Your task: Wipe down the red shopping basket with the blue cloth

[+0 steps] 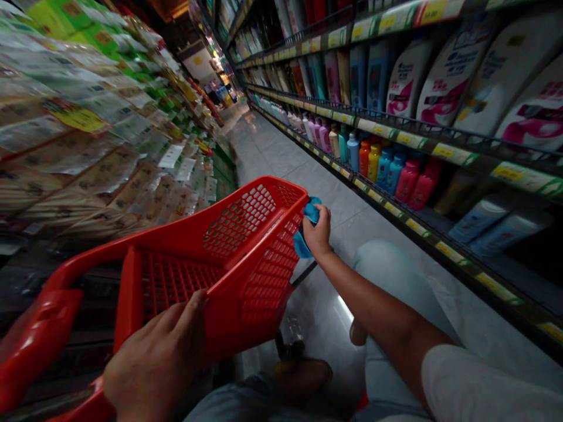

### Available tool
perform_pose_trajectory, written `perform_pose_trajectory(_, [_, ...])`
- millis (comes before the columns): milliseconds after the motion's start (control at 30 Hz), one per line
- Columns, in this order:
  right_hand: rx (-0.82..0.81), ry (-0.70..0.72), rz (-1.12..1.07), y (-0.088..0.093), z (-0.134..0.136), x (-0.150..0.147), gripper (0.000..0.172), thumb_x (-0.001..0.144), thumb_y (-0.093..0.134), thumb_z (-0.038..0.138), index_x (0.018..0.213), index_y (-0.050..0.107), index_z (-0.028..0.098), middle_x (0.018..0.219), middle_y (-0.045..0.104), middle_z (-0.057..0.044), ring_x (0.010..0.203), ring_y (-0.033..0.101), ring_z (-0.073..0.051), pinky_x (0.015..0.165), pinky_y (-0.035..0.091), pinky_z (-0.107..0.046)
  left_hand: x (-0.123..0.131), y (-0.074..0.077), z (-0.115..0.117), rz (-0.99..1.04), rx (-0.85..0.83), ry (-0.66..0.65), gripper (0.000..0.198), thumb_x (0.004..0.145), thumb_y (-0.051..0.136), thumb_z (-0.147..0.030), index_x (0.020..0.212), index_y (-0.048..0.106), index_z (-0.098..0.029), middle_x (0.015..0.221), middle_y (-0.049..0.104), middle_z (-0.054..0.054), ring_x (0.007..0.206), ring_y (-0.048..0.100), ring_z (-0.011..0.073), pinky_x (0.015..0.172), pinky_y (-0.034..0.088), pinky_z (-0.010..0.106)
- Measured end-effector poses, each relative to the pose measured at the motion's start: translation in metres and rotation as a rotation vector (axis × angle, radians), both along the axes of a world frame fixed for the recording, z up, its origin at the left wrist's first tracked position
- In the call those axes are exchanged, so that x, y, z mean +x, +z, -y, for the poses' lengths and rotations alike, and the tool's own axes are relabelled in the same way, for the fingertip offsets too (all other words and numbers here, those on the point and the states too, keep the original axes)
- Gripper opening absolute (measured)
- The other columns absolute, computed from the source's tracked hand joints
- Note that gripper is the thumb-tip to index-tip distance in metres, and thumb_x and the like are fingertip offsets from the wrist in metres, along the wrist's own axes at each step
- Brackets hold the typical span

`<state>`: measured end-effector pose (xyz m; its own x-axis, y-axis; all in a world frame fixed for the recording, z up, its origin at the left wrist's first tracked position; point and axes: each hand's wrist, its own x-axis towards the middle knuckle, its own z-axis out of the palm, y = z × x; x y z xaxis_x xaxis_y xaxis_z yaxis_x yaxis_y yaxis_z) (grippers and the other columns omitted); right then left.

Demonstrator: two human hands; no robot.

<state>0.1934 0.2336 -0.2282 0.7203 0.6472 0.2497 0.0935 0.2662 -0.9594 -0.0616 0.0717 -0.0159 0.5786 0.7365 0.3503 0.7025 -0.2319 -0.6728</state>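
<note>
A red plastic shopping cart (pixel 259 245) with perforated sides stands tilted across my view in the aisle. My left hand (pixel 156 357) grips its near side rim, close to the handle end; the fingertips are partly hidden. At the front corner of the basket, my right hand (pixel 319 230) is closed on a blue cloth (pixel 302 245) and presses it against the outside of the cart. Part of the cloth sticks out above and below the fingers. I see nothing inside the visible part of the basket.
Shelves with shampoo bottles (pixel 453 76) and smaller coloured bottles (pixel 373 164) run along the right. Stacked packaged goods (pixel 109 135) rise on the left. A grey tiled floor (pixel 272 140) stretches ahead. My bent knee (pixel 387 269) is beside my right arm.
</note>
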Motion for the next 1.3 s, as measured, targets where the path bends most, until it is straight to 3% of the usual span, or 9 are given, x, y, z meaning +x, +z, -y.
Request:
perform_pose_trajectory(133, [0.022,0.025,-0.072,0.006,0.006,0.018,0.034,0.071,0.055,0.024,0.104,0.058,0.021,0.108,0.063,-0.007,0.107,0.058,-0.022,0.105,0.043,-0.040,-0.014,0.000,-0.003,0.023,-0.011,-0.067,0.026,0.095,0.056,-0.026,0.118,0.067,-0.027,0.078,0.074,0.001,0.067,0.065,0.0192,0.055,0.029,0.032])
perform_pose_trajectory(300, [-0.124,0.068,-0.242,-0.001,0.017,0.050,0.025,0.068,0.049,0.031,0.088,0.059,0.020,0.078,0.063,0.000,0.076,0.058,-0.019,0.083,0.052,-0.037,-0.024,0.003,-0.007,0.038,-0.025,-0.161,0.023,0.095,0.058,-0.027,0.115,0.068,-0.024,0.072,0.072,0.001,0.061,0.062,0.0187,0.055,0.036,0.030])
perform_pose_trajectory(467, [0.089,0.196,-0.189,0.026,0.023,0.084,0.030,0.067,0.054,0.028,0.093,0.067,0.021,0.098,0.070,-0.002,0.093,0.062,-0.017,0.093,0.048,-0.031,-0.026,0.010,0.000,0.167,-0.092,-0.171,0.023,0.098,0.053,-0.028,0.113,0.068,-0.022,0.087,0.076,0.003,0.072,0.067,0.0188,0.064,0.045,0.028])
perform_pose_trajectory(600, [-0.069,0.309,-0.317,0.020,0.036,0.096,0.023,0.062,0.056,0.033,0.079,0.065,0.019,0.072,0.065,0.001,0.069,0.057,-0.016,0.073,0.051,-0.031,-0.035,0.012,-0.002,0.270,-0.145,-0.138,0.023,0.098,0.052,-0.033,0.106,0.071,-0.022,0.089,0.077,0.003,0.079,0.070,0.0187,0.072,0.049,0.029])
perform_pose_trajectory(700, [-0.106,0.303,-0.339,0.017,0.052,0.098,0.024,0.062,0.057,0.033,0.080,0.065,0.019,0.068,0.063,0.002,0.064,0.055,-0.015,0.067,0.049,-0.029,-0.034,0.010,-0.012,0.264,-0.121,-0.093,0.029,0.097,0.053,-0.041,0.086,0.073,-0.023,0.077,0.075,0.000,0.070,0.067,0.0166,0.063,0.045,0.026])
perform_pose_trajectory(833, [-0.025,0.261,-0.247,0.035,0.075,0.100,0.023,0.064,0.058,0.029,0.084,0.067,0.021,0.078,0.067,0.000,0.076,0.059,-0.017,0.075,0.049,-0.030,-0.015,0.002,-0.028,0.267,-0.086,-0.081,0.040,0.095,0.058,-0.041,0.061,0.064,-0.021,0.057,0.063,-0.002,0.056,0.058,0.0127,0.056,0.037,0.025])
perform_pose_trajectory(967, [-0.076,0.257,-0.262,0.049,0.096,0.097,0.017,0.062,0.058,0.026,0.077,0.064,0.021,0.070,0.061,0.003,0.067,0.052,-0.015,0.070,0.046,-0.029,-0.010,-0.005,-0.038,0.310,-0.025,-0.130,0.046,0.093,0.060,-0.034,0.050,0.056,-0.021,0.049,0.056,-0.002,0.051,0.051,0.0113,0.055,0.032,0.027])
perform_pose_trajectory(1167, [-0.125,0.228,-0.278,0.024,0.124,0.081,0.015,0.067,0.058,0.028,0.081,0.060,0.022,0.074,0.059,0.004,0.068,0.051,-0.015,0.071,0.045,-0.028,-0.017,-0.006,-0.049,0.382,-0.145,-0.063,0.045,0.096,0.054,-0.037,0.055,0.061,-0.021,0.053,0.059,0.000,0.054,0.053,0.0130,0.058,0.034,0.029])
perform_pose_trajectory(1300, [-0.261,0.207,-0.276,0.003,0.128,0.064,0.025,0.071,0.057,0.035,0.092,0.063,0.022,0.077,0.064,0.002,0.070,0.056,-0.018,0.072,0.047,-0.030,0.035,-0.033,-0.041,0.407,-0.303,-0.175,0.037,0.098,0.049,-0.031,0.065,0.063,-0.019,0.063,0.065,0.002,0.063,0.057,0.0160,0.067,0.038,0.031])
